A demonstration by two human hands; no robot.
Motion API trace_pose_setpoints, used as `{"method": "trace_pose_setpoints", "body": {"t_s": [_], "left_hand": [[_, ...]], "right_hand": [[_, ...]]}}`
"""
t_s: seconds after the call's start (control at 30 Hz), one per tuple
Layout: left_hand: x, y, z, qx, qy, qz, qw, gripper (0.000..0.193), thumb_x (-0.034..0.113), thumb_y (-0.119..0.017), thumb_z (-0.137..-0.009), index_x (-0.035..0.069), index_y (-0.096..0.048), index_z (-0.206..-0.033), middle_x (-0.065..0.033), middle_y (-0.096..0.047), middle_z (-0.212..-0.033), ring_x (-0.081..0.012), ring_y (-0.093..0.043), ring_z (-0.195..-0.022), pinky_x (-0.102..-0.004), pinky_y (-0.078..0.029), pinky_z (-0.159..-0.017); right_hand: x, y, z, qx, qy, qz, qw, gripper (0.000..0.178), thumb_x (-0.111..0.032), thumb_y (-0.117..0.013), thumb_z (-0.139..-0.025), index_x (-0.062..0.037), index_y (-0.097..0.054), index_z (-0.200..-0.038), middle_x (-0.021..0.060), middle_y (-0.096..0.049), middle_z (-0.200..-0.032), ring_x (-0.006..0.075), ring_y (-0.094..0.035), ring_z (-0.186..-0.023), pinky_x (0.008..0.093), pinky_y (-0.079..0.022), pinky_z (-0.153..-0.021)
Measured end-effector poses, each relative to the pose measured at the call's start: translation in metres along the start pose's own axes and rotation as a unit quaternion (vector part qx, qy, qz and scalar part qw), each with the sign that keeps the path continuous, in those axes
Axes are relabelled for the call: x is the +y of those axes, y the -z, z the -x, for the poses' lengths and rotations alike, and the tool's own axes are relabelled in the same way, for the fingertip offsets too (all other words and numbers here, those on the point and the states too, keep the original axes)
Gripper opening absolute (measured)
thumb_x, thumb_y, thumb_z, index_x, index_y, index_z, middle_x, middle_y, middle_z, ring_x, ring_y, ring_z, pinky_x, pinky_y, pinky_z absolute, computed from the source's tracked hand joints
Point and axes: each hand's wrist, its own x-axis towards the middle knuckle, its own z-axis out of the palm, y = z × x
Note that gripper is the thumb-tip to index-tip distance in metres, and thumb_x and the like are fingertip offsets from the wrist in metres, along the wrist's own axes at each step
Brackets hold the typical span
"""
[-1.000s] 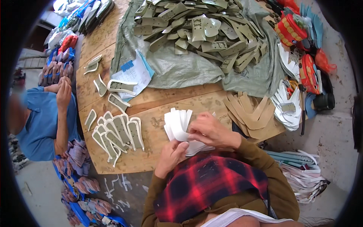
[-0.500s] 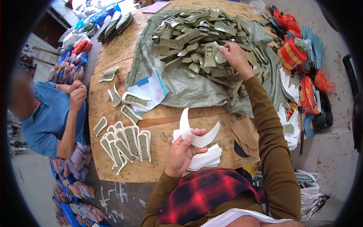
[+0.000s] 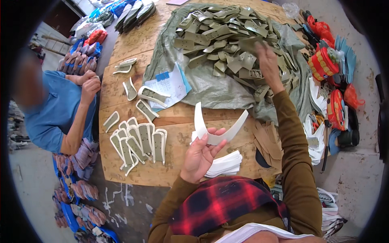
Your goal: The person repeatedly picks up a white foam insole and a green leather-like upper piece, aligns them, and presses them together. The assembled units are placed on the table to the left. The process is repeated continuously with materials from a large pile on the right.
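Note:
My left hand (image 3: 200,156) pinches a white U-shaped strip (image 3: 221,135) between thumb and fingers, its two pointed ends spread apart and upward. Below it, a stack of white strips (image 3: 225,164) lies near the table's front edge. At the far side my right hand (image 3: 268,65), smeared by motion, reaches over a heap of olive-green curved pieces (image 3: 206,38), some with small holes. Its fingers close on one blurred olive-green piece (image 3: 250,43). At the left lie several white-rimmed olive-green pieces (image 3: 144,141), grouped in overlapping rows.
The heap rests on a green woven sack (image 3: 210,93) on the wooden table (image 3: 178,170). A written sheet (image 3: 170,87) lies beside it. Brown flat pieces (image 3: 267,141) are at right. A person in blue (image 3: 65,109) sits at left. Bags and red bundles (image 3: 324,62) crowd the right edge.
My right hand has moved right across the heap, an olive-green piece moving with it. The white strip in my left hand is spread wider. The whole view has shifted slightly.

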Motion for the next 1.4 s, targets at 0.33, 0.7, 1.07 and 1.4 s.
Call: {"method": "trace_pose_setpoints", "body": {"t_s": [0.33, 0.7, 1.07, 1.4], "left_hand": [[-0.001, 0.000, 0.002, 0.036, 0.011, 0.016, 0.999, 0.033, 0.019, -0.038, -0.105, -0.001, -0.044, -0.130, -0.0247, -0.046, -0.140, -0.0317, -0.049, -0.130, -0.0425, -0.043, -0.112], [-0.003, -0.006, -0.006, 0.053, -0.006, 0.052, 0.997, 0.040, 0.026, -0.036, -0.106, 0.000, -0.038, -0.137, -0.0230, -0.042, -0.144, -0.0313, -0.043, -0.134, -0.0430, -0.038, -0.115], [-0.018, -0.013, -0.013, 0.067, 0.020, 0.036, 0.997, 0.039, 0.026, -0.036, -0.107, 0.003, -0.039, -0.138, -0.0169, -0.053, -0.133, -0.0227, -0.055, -0.120, -0.0370, -0.046, -0.106], [-0.021, -0.009, -0.006, 0.035, 0.057, -0.017, 0.998, 0.041, 0.027, -0.033, -0.108, 0.004, -0.044, -0.140, -0.0097, -0.059, -0.126, -0.0166, -0.057, -0.114, -0.0341, -0.046, -0.102]], "right_hand": [[0.020, 0.022, 0.037, -0.062, -0.142, -0.016, 0.988, 0.035, -0.018, -0.054, -0.099, -0.0149, -0.058, -0.134, 0.0056, -0.066, -0.124, 0.0139, -0.063, -0.098, 0.0272, -0.050, -0.083], [-0.134, 0.041, 0.136, -0.119, -0.354, -0.356, 0.857, 0.032, -0.013, -0.065, -0.091, -0.0020, -0.054, -0.119, 0.0089, -0.065, -0.103, 0.0159, -0.065, -0.082, 0.0289, -0.054, -0.066], [-0.159, 0.034, 0.179, -0.190, -0.311, -0.247, 0.898, 0.027, -0.003, -0.070, -0.085, -0.0011, -0.061, -0.111, 0.0050, -0.063, -0.101, 0.0145, -0.061, -0.096, 0.0295, -0.048, -0.082], [-0.153, 0.019, 0.165, -0.262, -0.104, -0.063, 0.957, 0.026, -0.011, -0.073, -0.081, -0.0011, -0.066, -0.103, 0.0135, -0.069, -0.082, 0.0282, -0.067, -0.068, 0.0347, -0.050, -0.057]]}}
